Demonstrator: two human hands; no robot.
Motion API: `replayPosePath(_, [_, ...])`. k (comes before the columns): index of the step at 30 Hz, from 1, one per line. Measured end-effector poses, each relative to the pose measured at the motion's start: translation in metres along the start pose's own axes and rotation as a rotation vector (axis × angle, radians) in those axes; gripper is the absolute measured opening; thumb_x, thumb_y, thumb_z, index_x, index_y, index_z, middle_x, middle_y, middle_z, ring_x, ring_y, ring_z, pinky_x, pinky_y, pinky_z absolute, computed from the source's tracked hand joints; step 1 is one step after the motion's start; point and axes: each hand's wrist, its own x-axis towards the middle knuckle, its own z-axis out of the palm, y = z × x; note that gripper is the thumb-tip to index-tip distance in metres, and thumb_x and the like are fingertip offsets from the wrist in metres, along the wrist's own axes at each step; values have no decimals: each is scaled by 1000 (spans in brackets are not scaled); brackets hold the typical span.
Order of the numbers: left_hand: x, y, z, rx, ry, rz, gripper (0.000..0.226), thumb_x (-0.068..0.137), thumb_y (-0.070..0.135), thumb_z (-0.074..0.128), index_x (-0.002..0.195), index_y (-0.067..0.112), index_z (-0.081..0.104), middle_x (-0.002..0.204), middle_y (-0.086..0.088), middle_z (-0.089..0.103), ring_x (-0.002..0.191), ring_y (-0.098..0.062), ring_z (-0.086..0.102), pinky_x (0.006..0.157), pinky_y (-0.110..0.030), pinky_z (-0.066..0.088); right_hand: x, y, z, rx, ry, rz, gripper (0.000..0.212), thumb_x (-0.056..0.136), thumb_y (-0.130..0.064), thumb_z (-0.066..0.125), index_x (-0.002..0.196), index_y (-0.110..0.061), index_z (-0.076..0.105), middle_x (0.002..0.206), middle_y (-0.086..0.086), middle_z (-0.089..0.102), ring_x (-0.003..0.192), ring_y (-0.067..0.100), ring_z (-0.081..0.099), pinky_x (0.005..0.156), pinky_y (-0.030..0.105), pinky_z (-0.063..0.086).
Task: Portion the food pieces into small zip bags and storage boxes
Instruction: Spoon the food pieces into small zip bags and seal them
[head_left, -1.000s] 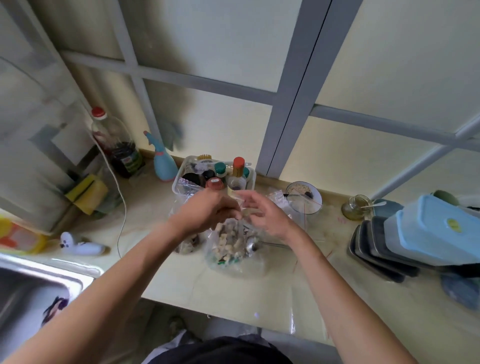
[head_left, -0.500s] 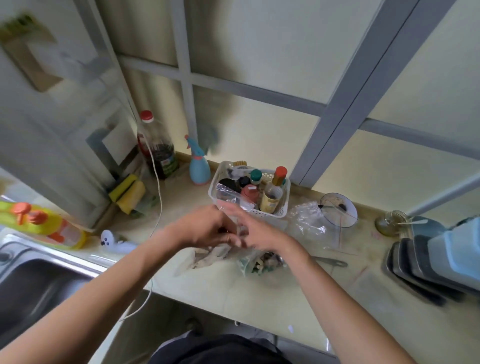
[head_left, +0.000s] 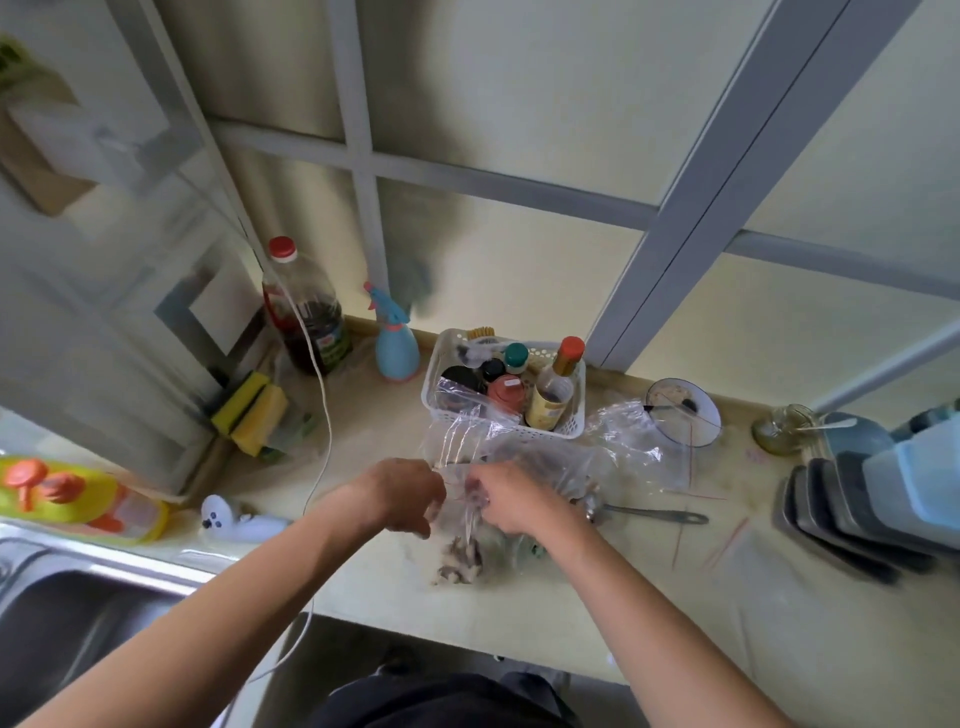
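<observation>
A small clear zip bag (head_left: 461, 540) hangs between my hands over the counter, with brownish food pieces (head_left: 460, 561) gathered at its bottom. My left hand (head_left: 402, 493) pinches the bag's top edge on the left. My right hand (head_left: 506, 496) pinches the top on the right, fingers curled. Behind my right hand lies a larger crumpled clear bag (head_left: 597, 447) with more food, mostly hidden. A metal spoon (head_left: 649, 515) lies to the right of it. Stacked grey and blue storage boxes (head_left: 857, 499) stand at the far right.
A white basket of sauce bottles (head_left: 566, 423) stands just behind the bags. A glass bowl (head_left: 683, 413) and small jar (head_left: 782, 428) sit right of it. A blue spray bottle (head_left: 396, 345), dark bottle (head_left: 306, 317), sponges (head_left: 254, 413) and white cable (head_left: 319, 415) stand left. The sink (head_left: 67, 618) is bottom left.
My hands have drawn close together at the top of the small bag, and it now hangs with the food at its bottom. The camera has swung left, showing the sink.
</observation>
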Motion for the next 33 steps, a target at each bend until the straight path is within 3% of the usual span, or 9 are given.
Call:
replayPosePath(3, [16, -7, -2, 148, 262, -136, 14, 94, 27, 63, 106, 21, 69, 112, 0, 70, 106, -23, 66, 88, -32, 47, 2, 12, 4, 103, 313, 98, 25, 93, -4, 60, 112, -19, 64, 107, 1, 68, 97, 20, 63, 84, 35, 56])
replayPosePath(7, [24, -8, -3, 117, 457, -263, 5, 90, 19, 66, 93, 22, 68, 94, 0, 71, 91, -23, 68, 86, -34, 49, -8, 40, 2, 239, 497, 204, 11, 96, -15, 59, 101, -19, 68, 99, -3, 67, 91, 18, 62, 79, 37, 56])
replayPosePath(14, [30, -8, -8, 154, 117, -394, 22, 94, 16, 61, 116, 20, 65, 114, -1, 69, 105, -20, 69, 87, -33, 54, -35, 115, 5, 352, 677, 256, 10, 94, -11, 61, 87, -18, 65, 85, -7, 64, 78, 14, 62, 71, 36, 57])
replayPosePath(18, [29, 4, -9, 70, 98, -420, 34, 91, 12, 54, 123, 18, 58, 122, -5, 58, 115, -22, 59, 96, -36, 47, -52, 168, 9, 465, 782, 460, 16, 93, -4, 58, 82, -14, 66, 82, -1, 64, 80, 21, 60, 64, 29, 40])
replayPosePath(23, [37, 42, -22, -84, 604, -487, 33, 80, 0, 46, 111, 10, 52, 107, -11, 54, 96, -28, 52, 81, -40, 51, -59, 236, 9, 664, 739, 823, 14, 92, -10, 55, 100, -12, 66, 110, 12, 67, 106, 37, 62, 76, 34, 47])
replayPosePath(26, [45, 67, -24, -193, 819, -395, 35, 71, -8, 48, 99, 11, 57, 104, -10, 56, 92, -28, 51, 74, -41, 51, -59, 261, 4, 790, 741, 949, 36, 92, -13, 62, 125, -4, 53, 131, 20, 55, 113, 42, 59, 77, 36, 44])
replayPosePath(28, [49, 86, -26, -260, 891, -332, 34, 69, -8, 55, 97, 12, 59, 104, -8, 57, 92, -27, 52, 72, -41, 51, -60, 273, -2, 802, 775, 930, 32, 92, -12, 63, 121, -2, 53, 127, 21, 56, 111, 43, 60, 76, 36, 45])
replayPosePath(31, [53, 118, -26, -286, 950, -218, 32, 67, -5, 63, 93, 12, 59, 98, -7, 58, 87, -27, 52, 70, -40, 50, -60, 281, -6, 695, 763, 668, 4, 94, -9, 59, 95, -9, 63, 96, 9, 66, 97, 36, 65, 72, 33, 46])
replayPosePath(33, [57, 140, -23, -282, 963, -119, 30, 66, -3, 60, 90, 14, 59, 95, -4, 57, 84, -25, 51, 68, -37, 49, -55, 280, -3, 598, 643, 498, 11, 92, -9, 62, 102, -13, 66, 102, 4, 66, 101, 28, 65, 77, 29, 45])
